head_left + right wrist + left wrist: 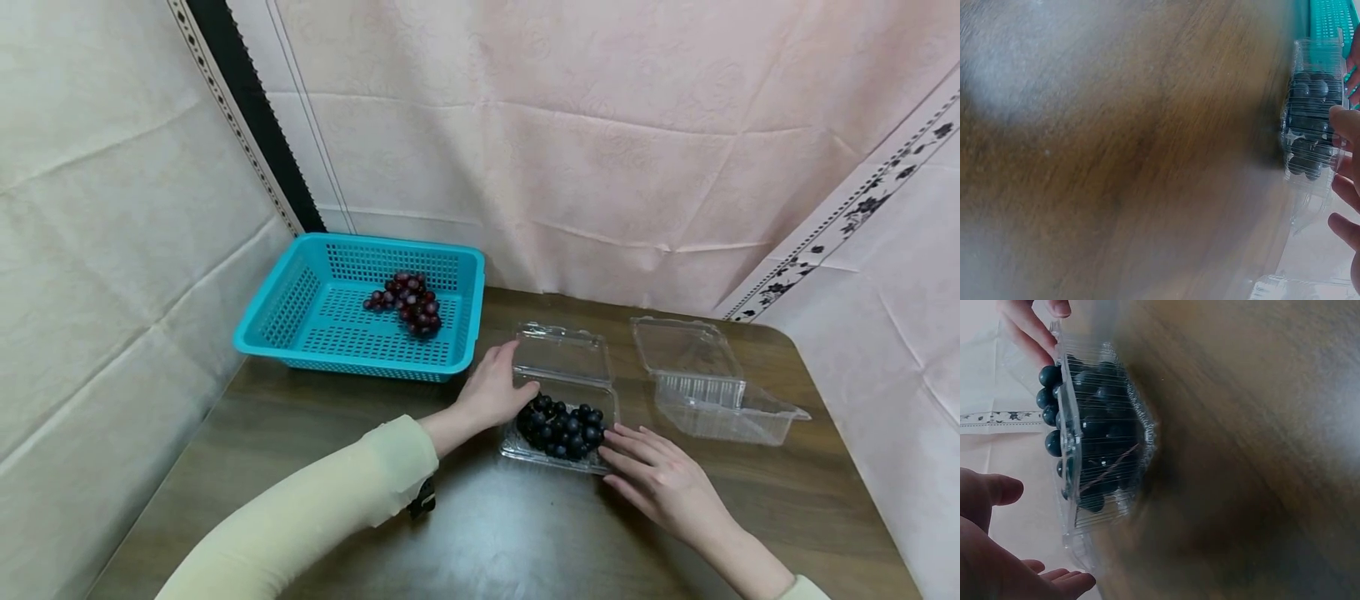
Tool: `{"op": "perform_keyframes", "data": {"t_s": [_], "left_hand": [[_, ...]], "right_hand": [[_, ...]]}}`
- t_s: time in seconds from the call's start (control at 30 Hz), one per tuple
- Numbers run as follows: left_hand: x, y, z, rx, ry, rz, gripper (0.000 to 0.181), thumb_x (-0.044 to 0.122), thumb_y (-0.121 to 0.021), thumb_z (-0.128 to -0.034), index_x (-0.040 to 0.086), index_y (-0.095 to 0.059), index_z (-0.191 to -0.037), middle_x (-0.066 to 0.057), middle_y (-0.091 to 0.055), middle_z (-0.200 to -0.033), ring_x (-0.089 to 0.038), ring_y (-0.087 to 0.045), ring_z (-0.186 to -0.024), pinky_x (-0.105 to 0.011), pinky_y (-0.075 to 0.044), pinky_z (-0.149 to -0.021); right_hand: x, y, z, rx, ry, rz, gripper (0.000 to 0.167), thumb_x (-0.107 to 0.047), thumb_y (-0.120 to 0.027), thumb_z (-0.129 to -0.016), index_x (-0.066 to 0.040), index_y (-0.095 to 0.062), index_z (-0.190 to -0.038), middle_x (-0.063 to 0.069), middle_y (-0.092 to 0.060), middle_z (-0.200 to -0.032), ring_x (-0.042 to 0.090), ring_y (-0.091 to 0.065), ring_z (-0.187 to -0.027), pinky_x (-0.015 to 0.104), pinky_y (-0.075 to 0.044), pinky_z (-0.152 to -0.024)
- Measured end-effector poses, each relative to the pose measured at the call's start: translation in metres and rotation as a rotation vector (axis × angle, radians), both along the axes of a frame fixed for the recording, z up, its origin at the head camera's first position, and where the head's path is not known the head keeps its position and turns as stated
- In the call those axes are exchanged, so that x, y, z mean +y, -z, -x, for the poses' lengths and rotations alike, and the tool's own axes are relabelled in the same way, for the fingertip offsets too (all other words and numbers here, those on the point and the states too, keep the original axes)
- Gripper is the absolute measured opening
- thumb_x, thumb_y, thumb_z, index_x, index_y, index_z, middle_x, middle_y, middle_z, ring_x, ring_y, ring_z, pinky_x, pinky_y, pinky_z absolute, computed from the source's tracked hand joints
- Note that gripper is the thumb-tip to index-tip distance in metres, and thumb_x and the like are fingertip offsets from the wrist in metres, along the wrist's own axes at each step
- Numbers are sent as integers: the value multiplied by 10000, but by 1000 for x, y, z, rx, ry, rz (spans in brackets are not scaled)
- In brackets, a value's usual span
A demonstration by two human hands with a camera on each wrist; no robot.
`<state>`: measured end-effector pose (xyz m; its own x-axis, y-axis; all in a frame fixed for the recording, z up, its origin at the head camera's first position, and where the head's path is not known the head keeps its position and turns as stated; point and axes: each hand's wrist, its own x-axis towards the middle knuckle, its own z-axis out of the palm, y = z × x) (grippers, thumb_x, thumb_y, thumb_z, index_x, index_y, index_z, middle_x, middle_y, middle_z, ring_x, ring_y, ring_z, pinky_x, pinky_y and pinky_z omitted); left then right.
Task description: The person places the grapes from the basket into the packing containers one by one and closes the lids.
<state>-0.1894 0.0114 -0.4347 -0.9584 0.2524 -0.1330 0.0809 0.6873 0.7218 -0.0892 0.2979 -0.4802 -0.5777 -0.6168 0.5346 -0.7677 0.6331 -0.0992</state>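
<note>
While the counter (495, 533) carries everything, the blue basket (367, 367) is the largest thing on it, standing to the left at the back. A see-through container (555, 463) sits at the middle, its lid (562, 357) tipped back; another see-through container (750, 423) stands apart to its right. The thin plastic looks light and flexible, so it should bend if squeezed; its side walls just under the rim seem the best hold. The left hand (491, 387) is at the container's left side, thumb stretched toward the fruit, gripping nothing; the right hand (663, 483) lies at the right side, fingers extended and relaxed, whether touching I cannot tell. Inside lie the black grapes (566, 429), some rising above the rim: probably smooth, slippery and easily bruised, better cradled from below than pinched. A smaller-looking bunch of red grapes (412, 304) rests in the basket.
</note>
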Motion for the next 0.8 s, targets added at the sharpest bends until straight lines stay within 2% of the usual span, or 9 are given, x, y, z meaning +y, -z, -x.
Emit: {"op": "perform_keyframes", "data": {"t_s": [0.27, 0.5, 0.8], "left_hand": [[1, 8, 2, -18, -22, -12, 783, 345, -716, -1018, 78, -350, -1656, -213, -400, -1664, -399, -440, -1501, -552, -400, -1216], [3, 14, 6, -35, -33, -12, 778, 343, -709, -1023, 77, -345, -1657, -203, -401, -1670, -391, -423, -1516, -540, -389, -1227], [3, 13, 7, -51, -40, -11, 774, 343, -706, -1032, 106, -333, -1667, -187, -423, -1659, -385, -443, -1499, -544, -413, -1206]], "right_hand": [[1, 5, 3, 70, -34, 41, 470, -429, -542, -1126, -53, -818, -1178, 159, -767, -1243, 387, -721, -1143, 298, -251, -1294], [1, 3, 1, 26, -7, 11, 503, -451, -512, -1132, -54, -815, -1190, 158, -760, -1264, 383, -710, -1179, 296, -228, -1301], [1, 4, 2, 32, -13, 12, 488, -433, -526, -1131, -43, -815, -1181, 163, -759, -1262, 382, -706, -1194, 300, -222, -1303]]}}
